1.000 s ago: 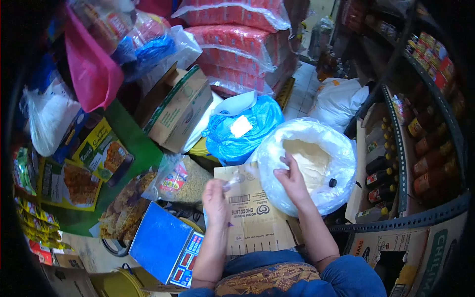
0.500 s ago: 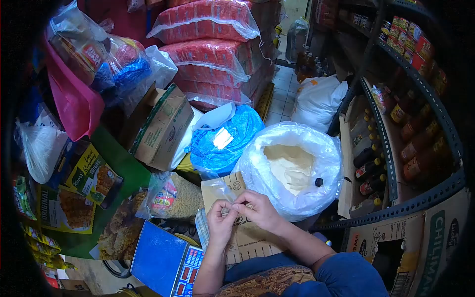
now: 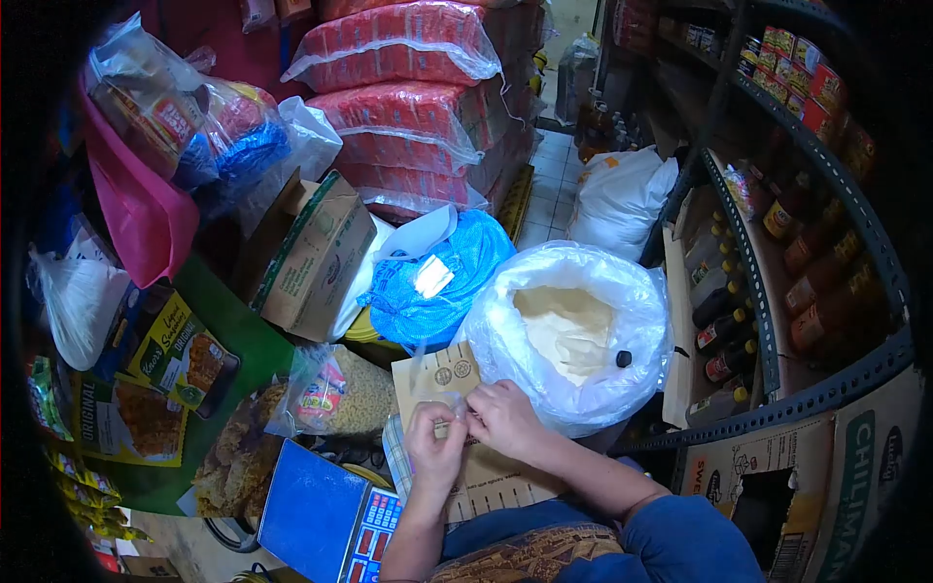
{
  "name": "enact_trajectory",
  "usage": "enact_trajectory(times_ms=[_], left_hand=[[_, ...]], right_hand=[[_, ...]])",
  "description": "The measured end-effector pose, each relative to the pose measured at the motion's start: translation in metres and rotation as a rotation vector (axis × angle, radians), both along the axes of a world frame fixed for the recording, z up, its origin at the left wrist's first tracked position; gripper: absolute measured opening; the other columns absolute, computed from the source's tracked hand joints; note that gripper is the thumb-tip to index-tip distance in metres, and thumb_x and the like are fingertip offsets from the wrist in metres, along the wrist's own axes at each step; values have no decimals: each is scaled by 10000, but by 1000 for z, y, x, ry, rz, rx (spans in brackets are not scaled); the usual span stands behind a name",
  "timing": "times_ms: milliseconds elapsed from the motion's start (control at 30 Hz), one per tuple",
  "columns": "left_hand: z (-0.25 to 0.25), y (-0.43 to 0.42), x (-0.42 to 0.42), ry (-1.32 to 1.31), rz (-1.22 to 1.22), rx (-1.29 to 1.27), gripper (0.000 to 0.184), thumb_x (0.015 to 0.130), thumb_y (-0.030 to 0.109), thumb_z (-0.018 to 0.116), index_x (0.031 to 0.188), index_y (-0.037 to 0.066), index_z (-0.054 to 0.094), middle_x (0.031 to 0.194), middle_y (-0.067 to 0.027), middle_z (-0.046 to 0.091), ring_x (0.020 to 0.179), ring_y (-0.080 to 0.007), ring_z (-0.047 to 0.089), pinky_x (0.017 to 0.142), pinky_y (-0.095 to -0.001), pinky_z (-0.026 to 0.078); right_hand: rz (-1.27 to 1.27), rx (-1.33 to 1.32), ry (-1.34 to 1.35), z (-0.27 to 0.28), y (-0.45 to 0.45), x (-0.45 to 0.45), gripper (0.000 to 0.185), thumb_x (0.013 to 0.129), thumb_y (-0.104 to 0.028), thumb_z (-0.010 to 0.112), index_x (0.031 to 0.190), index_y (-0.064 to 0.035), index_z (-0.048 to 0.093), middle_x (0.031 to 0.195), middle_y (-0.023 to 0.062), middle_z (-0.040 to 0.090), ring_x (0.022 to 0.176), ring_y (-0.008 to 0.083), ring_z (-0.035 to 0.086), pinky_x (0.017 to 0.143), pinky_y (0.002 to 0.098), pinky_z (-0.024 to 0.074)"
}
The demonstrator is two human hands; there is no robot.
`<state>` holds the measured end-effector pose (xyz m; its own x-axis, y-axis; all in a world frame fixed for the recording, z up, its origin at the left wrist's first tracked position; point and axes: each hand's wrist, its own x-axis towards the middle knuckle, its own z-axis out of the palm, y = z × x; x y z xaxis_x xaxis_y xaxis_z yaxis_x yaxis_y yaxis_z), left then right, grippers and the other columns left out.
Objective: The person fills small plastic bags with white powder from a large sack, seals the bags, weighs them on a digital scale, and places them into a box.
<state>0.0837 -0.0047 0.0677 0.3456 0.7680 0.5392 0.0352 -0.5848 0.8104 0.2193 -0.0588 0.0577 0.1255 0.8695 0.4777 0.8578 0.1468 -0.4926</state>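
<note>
My left hand (image 3: 436,442) and my right hand (image 3: 505,418) meet over a flat piece of brown cardboard (image 3: 501,476) on my lap. Between their pinched fingertips is the edge of a thin clear plastic bag (image 3: 448,398), mostly see-through and hard to outline. Just beyond my right hand stands a large open plastic-lined sack (image 3: 496,296) of pale powder (image 3: 569,335), with a small black round object (image 3: 623,360) on the powder. Beside my left forearm is a blue digital scale (image 3: 316,510), its platform dusted white.
A clear bag of small beige pieces (image 3: 360,394) lies left of the cardboard. Behind are a blue sack (image 3: 457,282) and an open carton (image 3: 316,262). Shelves of bottles (image 3: 724,330) line the right, above a cut carton (image 3: 836,476). Red wrapped packs (image 3: 398,117) are stacked at the back.
My hands have shifted slightly and the fingers have changed their pinch on the plastic bag, the right hand's fingers curling more. The view has moved a little.
</note>
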Motion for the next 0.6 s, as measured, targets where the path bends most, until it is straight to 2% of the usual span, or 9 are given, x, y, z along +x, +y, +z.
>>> enact_trajectory(times_ms=[33, 133, 200, 267, 300, 400, 433, 500, 600], left_hand=[[1, -2, 1, 22, 15, 50, 162, 745, -51, 664, 785, 32, 531, 756, -80, 558, 684, -201, 551, 640, -292, 442], [-3, 8, -1, 90, 46, 159, 174, 725, -58, 669, 778, 30, 529, 750, -84, 557, 699, -222, 563, 645, -307, 451], [-6, 9, 2, 117, 41, 204, 181, 703, -60, 680, 791, 32, 551, 776, -92, 559, 718, -236, 574, 648, -320, 465], [-9, 4, 5, 209, -49, 366, 171, 674, -10, 719, 769, 57, 593, 813, -93, 584, 740, -274, 588, 635, -384, 484], [-7, 2, 5, 255, -69, 376, 174, 667, -17, 717, 799, 68, 643, 828, -93, 588, 747, -272, 594, 641, -376, 493], [-14, 11, -4, 300, -65, 289, 216, 670, -30, 707, 859, 68, 673, 841, -96, 595, 761, -271, 603, 653, -369, 498], [-13, 15, -8, 319, -55, 336, 249, 675, -45, 694, 899, 63, 691, 886, -102, 624, 790, -270, 620, 685, -360, 509], [-23, 19, -14, 327, -53, 317, 252, 676, -50, 691, 903, 59, 693, 915, -105, 636, 812, -272, 629, 709, -355, 515], [-36, 21, -32, 358, -56, 239, 241, 701, -63, 662, 917, 39, 694, 984, -121, 655, 871, -282, 648, 775, -347, 528]], right_hand=[[-1, 1, 1, 2, 0, 3, 108, 814, -144, 657, 809, -61, 588, 782, 85, 601, 712, 289, 593, 692, 404, 444], [-57, -74, 117, 14, -1, 15, 90, 788, -124, 651, 818, -56, 600, 802, 86, 617, 713, 292, 597, 692, 403, 446], [-95, 39, 105, 20, -2, 22, 92, 775, -118, 644, 827, -53, 607, 792, 93, 618, 705, 298, 594, 694, 402, 449], [-124, 91, 112, 20, 1, 23, 95, 775, -122, 646, 830, -54, 608, 769, 93, 610, 696, 299, 591, 693, 399, 449], [-143, 139, 117, 19, 1, 23, 98, 775, -125, 647, 832, -56, 608, 746, 94, 601, 686, 300, 588, 692, 397, 448], [-108, 99, 85, 14, -8, 21, 112, 779, -126, 646, 864, -56, 623, 762, 103, 626, 720, 308, 612, 700, 419, 466], [-113, 90, 88, 10, -10, 22, 112, 779, -126, 646, 864, -56, 623, 762, 103, 626, 720, 308, 612, 700, 419, 466], [112, -160, 140, 1, -15, 30, 181, 794, -155, 663, 946, -57, 654, 859, 126, 671, 792, 314, 643, 733, 441, 492], [-193, -337, 33, 10, -30, 90, 299, 823, -230, 681, 1078, -74, 672, 971, 170, 683, 844, 341, 654, 768, 431, 511]])
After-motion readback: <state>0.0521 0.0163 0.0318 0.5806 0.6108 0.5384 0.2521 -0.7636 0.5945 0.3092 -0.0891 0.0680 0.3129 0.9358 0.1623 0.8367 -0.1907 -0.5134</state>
